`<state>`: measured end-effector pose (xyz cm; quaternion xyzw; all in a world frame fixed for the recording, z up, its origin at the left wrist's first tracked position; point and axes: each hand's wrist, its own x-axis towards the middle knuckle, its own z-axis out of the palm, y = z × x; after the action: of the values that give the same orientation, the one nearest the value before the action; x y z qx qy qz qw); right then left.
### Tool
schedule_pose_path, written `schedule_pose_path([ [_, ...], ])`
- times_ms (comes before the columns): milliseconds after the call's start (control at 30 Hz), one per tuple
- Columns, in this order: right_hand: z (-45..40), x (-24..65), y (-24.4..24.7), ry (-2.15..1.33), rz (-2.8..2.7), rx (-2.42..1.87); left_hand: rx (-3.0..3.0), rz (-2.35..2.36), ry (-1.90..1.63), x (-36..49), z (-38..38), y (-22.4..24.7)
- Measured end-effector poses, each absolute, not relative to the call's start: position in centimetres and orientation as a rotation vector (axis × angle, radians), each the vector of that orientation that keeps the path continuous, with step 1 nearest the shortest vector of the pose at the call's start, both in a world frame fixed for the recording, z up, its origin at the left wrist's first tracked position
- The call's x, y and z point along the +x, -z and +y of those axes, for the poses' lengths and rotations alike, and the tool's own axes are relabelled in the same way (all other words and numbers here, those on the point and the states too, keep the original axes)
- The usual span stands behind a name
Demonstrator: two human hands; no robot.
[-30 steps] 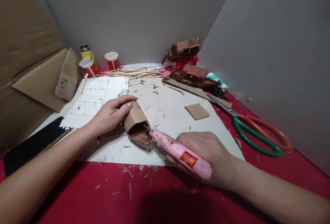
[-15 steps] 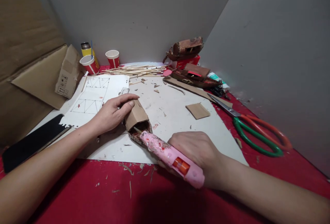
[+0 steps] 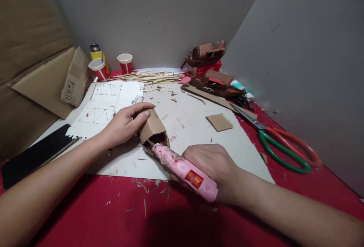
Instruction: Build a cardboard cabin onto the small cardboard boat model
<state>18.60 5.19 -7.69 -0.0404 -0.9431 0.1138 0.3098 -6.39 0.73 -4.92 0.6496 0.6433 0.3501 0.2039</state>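
Note:
My left hand (image 3: 127, 122) grips the side and top of a small cardboard piece with a curved roof (image 3: 152, 125), its open end facing me. A pink glue gun (image 3: 182, 169) with an orange part in its side is wrapped in my right hand (image 3: 212, 163). The gun's nozzle points into the open end of the cardboard piece, near its left inner edge; the very tip is hard to make out. Under the cardboard piece lies a white sheet (image 3: 187, 125) strewn with small scraps.
Scissors (image 3: 284, 150) and a cardboard square (image 3: 218, 122) lie to the right. Behind are wooden sticks (image 3: 153, 77), two brown model boats (image 3: 209, 53), paper cups (image 3: 125, 63) and a yellow bottle (image 3: 96, 52). At left are a drawing (image 3: 102, 106), a phone (image 3: 34, 156) and cardboard (image 3: 45, 82).
My right hand and the glue gun have shifted slightly left, with the nozzle nearer the opening's left side. My left hand keeps its hold on the cardboard piece.

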Motion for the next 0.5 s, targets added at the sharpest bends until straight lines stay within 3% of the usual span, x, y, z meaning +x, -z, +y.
schedule_pose_path([
  [500,4.89,18.48,7.74,-0.282,-2.548,-0.115,1.823,1.776,-0.988,-6.43,0.64,4.97],
])
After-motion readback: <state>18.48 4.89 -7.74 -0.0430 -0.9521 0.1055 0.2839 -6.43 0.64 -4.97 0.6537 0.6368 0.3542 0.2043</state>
